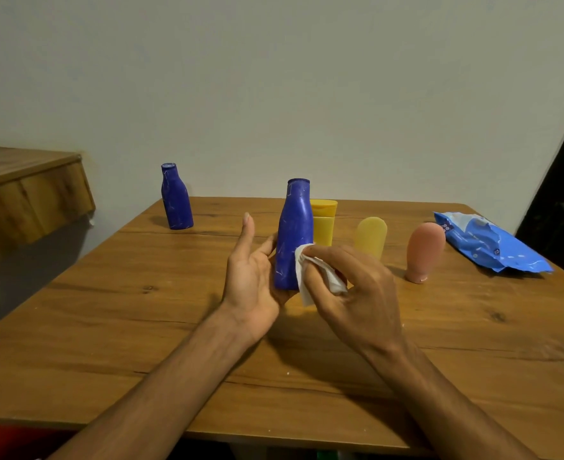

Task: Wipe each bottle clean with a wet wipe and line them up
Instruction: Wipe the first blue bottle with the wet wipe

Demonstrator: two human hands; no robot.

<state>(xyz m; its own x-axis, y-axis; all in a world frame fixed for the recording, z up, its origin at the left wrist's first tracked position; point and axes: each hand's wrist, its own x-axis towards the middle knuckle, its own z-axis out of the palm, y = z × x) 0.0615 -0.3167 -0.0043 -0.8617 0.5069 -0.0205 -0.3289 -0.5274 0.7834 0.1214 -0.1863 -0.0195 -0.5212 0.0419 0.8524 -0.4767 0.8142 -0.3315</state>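
Left hand (251, 280) cups base of scuffed dark-blue plastic bottle (293, 227), fingers curled behind it, thumb straight; bottle upright above centre of wooden table (124, 310). Right hand (356, 287) pinches crumpled white wet wipe (304, 283) against bottle's lower side.

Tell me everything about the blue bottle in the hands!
The blue bottle looks like smooth plastic, dark blue with pale streaks, a narrow neck and flat cap. It is almost upright, leaning slightly, over the wooden table. The left hand holds its lower part; the right hand presses a white wipe against its side.
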